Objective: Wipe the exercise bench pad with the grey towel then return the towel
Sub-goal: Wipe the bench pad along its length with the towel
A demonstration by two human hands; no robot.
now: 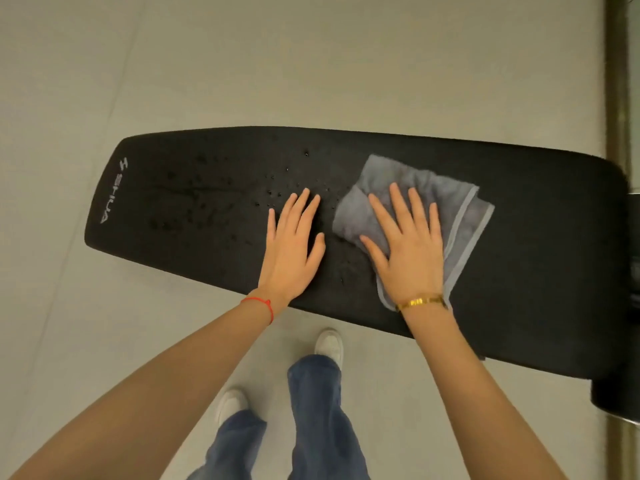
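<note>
The black exercise bench pad stretches across the view, speckled with water droplets around its middle and left half. A folded grey towel lies on the pad right of centre. My right hand presses flat on the towel with its fingers spread straight. My left hand rests flat on the bare pad just left of the towel, fingers straight, holding nothing. A white logo marks the pad's left end.
Pale grey floor surrounds the bench. My legs in blue jeans and white shoes stand at the pad's near edge. A dark vertical frame and black bench hardware sit at the right.
</note>
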